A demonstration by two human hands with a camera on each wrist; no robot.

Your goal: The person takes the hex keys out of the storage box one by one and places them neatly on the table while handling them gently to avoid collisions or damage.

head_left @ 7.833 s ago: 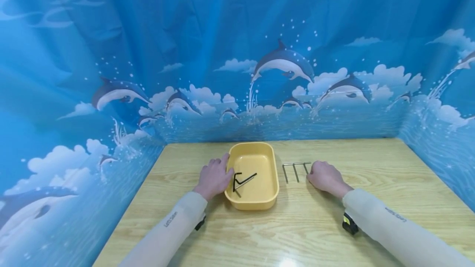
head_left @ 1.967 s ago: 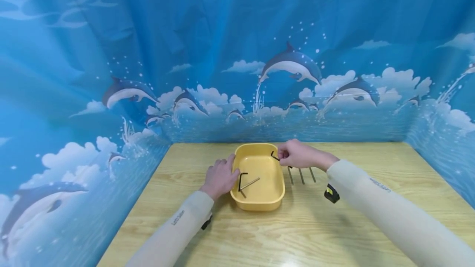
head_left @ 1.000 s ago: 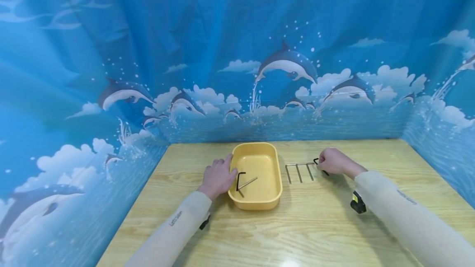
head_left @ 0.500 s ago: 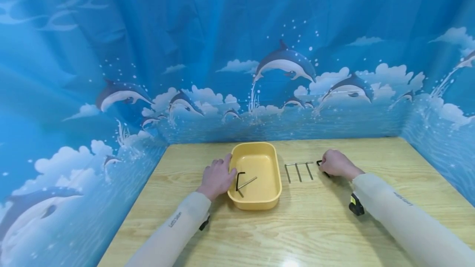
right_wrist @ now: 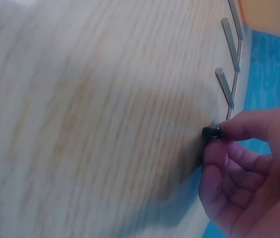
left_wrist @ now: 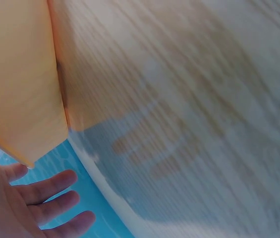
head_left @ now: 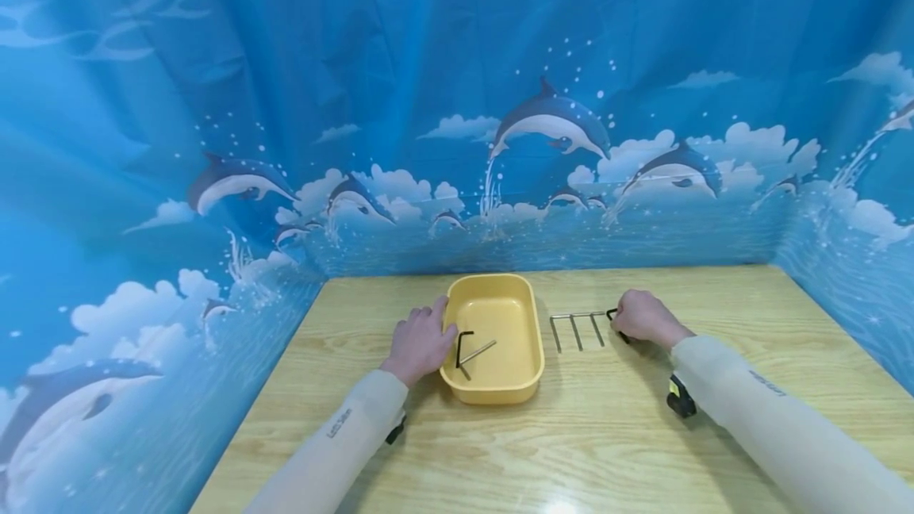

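Observation:
My left hand (head_left: 420, 343) holds the left rim of a yellow plastic tray (head_left: 493, 397), thumb over the edge and fingers outside. In the left wrist view the other fingers (left_wrist: 55, 206) stretch out below the tray wall. Inside the tray lie a black hex key (head_left: 458, 349) and a silver hex key (head_left: 478, 351). To the right of the tray, my right hand (head_left: 646, 317) pinches another black hex key (right_wrist: 210, 133) at the tabletop, mostly hidden by the fingers. Just left of that hand, three silver hex keys (head_left: 576, 332) lie side by side, long arms parallel.
The wood-grain table (head_left: 500, 458) ends at the back against a blue dolphin-print curtain (head_left: 443, 141), which also hangs at both sides. Each wrist carries a small black device (head_left: 681, 397).
My right hand took one black hex key from the tray and carried it right, past the silver row, down to the table. Over the last half second it barely shifts. The left hand stays.

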